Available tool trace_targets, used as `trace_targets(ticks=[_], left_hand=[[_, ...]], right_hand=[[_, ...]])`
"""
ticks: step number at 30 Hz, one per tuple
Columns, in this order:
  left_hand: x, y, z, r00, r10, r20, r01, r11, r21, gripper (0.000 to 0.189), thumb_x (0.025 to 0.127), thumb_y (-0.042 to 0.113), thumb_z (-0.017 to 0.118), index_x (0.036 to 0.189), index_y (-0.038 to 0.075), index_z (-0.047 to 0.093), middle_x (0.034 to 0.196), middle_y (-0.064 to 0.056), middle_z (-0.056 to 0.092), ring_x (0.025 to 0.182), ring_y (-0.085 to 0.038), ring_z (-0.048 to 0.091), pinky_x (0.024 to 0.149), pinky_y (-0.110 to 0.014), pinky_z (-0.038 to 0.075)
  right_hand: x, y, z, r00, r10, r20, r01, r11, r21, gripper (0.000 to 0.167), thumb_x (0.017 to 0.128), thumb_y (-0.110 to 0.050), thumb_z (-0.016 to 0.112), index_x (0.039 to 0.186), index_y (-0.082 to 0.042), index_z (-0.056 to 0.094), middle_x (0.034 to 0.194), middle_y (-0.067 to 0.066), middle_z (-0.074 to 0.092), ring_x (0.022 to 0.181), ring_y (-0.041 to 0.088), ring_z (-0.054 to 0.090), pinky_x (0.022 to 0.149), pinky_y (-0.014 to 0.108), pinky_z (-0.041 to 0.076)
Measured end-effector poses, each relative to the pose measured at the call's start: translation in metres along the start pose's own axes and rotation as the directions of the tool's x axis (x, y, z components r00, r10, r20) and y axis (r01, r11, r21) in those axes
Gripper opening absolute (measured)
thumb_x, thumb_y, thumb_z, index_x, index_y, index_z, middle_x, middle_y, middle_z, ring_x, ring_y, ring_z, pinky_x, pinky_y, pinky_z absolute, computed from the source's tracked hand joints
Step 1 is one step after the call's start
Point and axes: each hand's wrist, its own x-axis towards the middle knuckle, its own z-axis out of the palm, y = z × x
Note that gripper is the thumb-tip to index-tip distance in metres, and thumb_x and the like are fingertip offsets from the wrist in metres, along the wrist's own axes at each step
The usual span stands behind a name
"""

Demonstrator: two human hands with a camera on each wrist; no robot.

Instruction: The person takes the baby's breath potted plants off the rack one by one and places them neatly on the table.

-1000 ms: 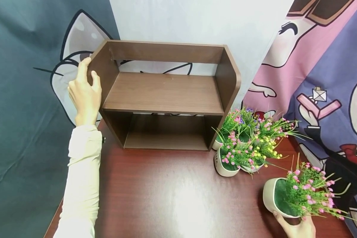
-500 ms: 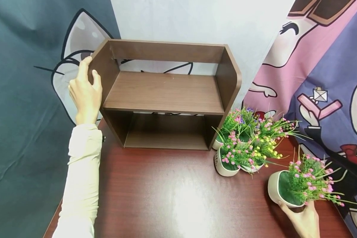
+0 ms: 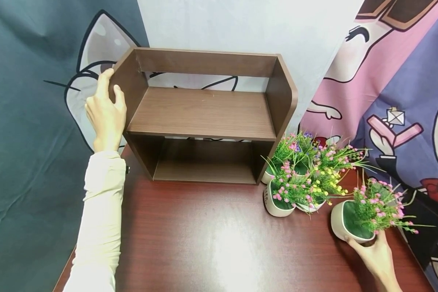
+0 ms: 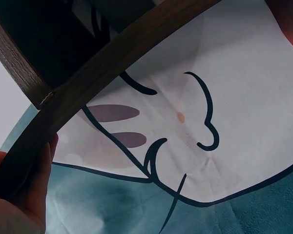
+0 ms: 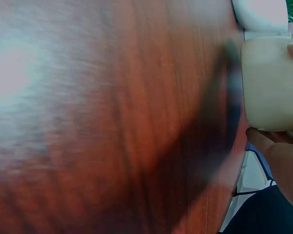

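Note:
My left hand point(image 3: 106, 113) grips the left side panel of a brown two-tier wooden shelf point(image 3: 204, 111). In the left wrist view the panel's edge point(image 4: 95, 73) runs between the thumb and fingers. At the lower right, my right hand point(image 3: 377, 255) holds a potted plant point(image 3: 337, 221) with pink flowers in a cream pot, tilted towards the right. The right wrist view shows fingers on either side of the cream pot point(image 5: 271, 83); part of the hand is cut off by the frame.
Several flowering potted plants point(image 3: 280, 209) cluster by the shelf's right side, with pink, yellow and purple blooms. Shelf and pots stand on a reddish-brown table point(image 3: 190, 235). A printed cloth point(image 3: 398, 81) hangs close on the right, and a teal one point(image 3: 29, 142) on the left.
My right hand has moved away from me, towards the potted plant cluster, carrying the pink-flowered potted plant. The left hand keeps its grip on the shelf, which has not moved.

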Motion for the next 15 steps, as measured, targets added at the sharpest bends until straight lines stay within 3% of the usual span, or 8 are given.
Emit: trace_targets(ticks=[4, 6, 8, 11, 13, 15], left_hand=[[0.0, -0.001, 0.0, 1.0, 0.004, -0.003, -0.004, 1.0, 0.002, 0.038, 0.096, 0.031, 0.041, 0.131, 0.028, 0.053, 0.115, -0.007, 0.064, 0.066, -0.037, 0.053, 0.061, -0.039, 0.034], [-0.001, -0.001, 0.0, 1.0, 0.006, -0.002, -0.006, 1.0, 0.004, 0.038, 0.096, 0.031, 0.041, 0.132, 0.029, 0.053, 0.114, -0.008, 0.064, 0.062, -0.036, 0.051, 0.06, -0.037, 0.032], [-0.001, -0.001, 0.0, 1.0, 0.008, -0.003, -0.008, 1.0, 0.007, 0.038, 0.096, 0.032, 0.04, 0.132, 0.028, 0.053, 0.109, -0.011, 0.066, 0.059, -0.035, 0.048, 0.058, -0.036, 0.03], [-0.002, -0.002, 0.0, 1.0, 0.009, 0.0, -0.009, 1.0, 0.009, 0.039, 0.096, 0.032, 0.04, 0.132, 0.028, 0.053, 0.105, -0.014, 0.066, 0.057, -0.034, 0.046, 0.057, -0.035, 0.029], [-0.001, -0.002, 0.0, 1.0, 0.009, 0.002, -0.009, 1.0, 0.012, 0.039, 0.096, 0.032, 0.04, 0.132, 0.028, 0.053, 0.102, -0.016, 0.066, 0.058, -0.035, 0.047, 0.057, -0.035, 0.029], [-0.001, -0.002, 0.001, 1.0, 0.004, 0.006, -0.004, 1.0, 0.016, 0.039, 0.096, 0.032, 0.04, 0.132, 0.029, 0.052, 0.104, -0.015, 0.066, 0.06, -0.036, 0.049, 0.058, -0.036, 0.031]], right_hand=[[0.012, 0.002, 0.002, 0.999, -0.05, 0.004, 0.05, 0.999, 0.018, 0.083, 0.069, -0.012, 0.079, 0.138, -0.003, 0.033, 0.116, 0.029, 0.05, 0.107, 0.018, 0.047, 0.084, 0.017, 0.027], [0.018, 0.003, 0.003, 0.998, -0.064, 0.019, 0.063, 0.998, 0.025, 0.086, 0.069, -0.01, 0.078, 0.141, -0.005, 0.031, 0.119, 0.028, 0.048, 0.11, 0.017, 0.045, 0.086, 0.013, 0.024], [0.023, 0.004, 0.004, 0.997, -0.066, 0.045, 0.064, 0.997, 0.032, 0.089, 0.07, -0.011, 0.077, 0.143, -0.007, 0.027, 0.122, 0.031, 0.045, 0.116, 0.025, 0.043, 0.093, 0.019, 0.024], [0.03, 0.004, 0.005, 0.994, -0.061, 0.086, 0.059, 0.998, 0.02, 0.09, 0.072, -0.014, 0.076, 0.144, -0.006, 0.024, 0.126, 0.035, 0.041, 0.111, 0.049, 0.039, 0.098, 0.039, 0.025], [0.034, 0.004, 0.006, 0.993, -0.061, 0.101, 0.059, 0.998, 0.02, 0.089, 0.072, -0.015, 0.076, 0.143, -0.004, 0.024, 0.126, 0.037, 0.041, 0.111, 0.052, 0.039, 0.096, 0.05, 0.024], [0.039, 0.004, 0.008, 0.992, -0.074, 0.104, 0.071, 0.997, 0.029, 0.089, 0.072, -0.015, 0.076, 0.143, -0.003, 0.024, 0.126, 0.036, 0.041, 0.11, 0.051, 0.039, 0.098, 0.044, 0.025]])
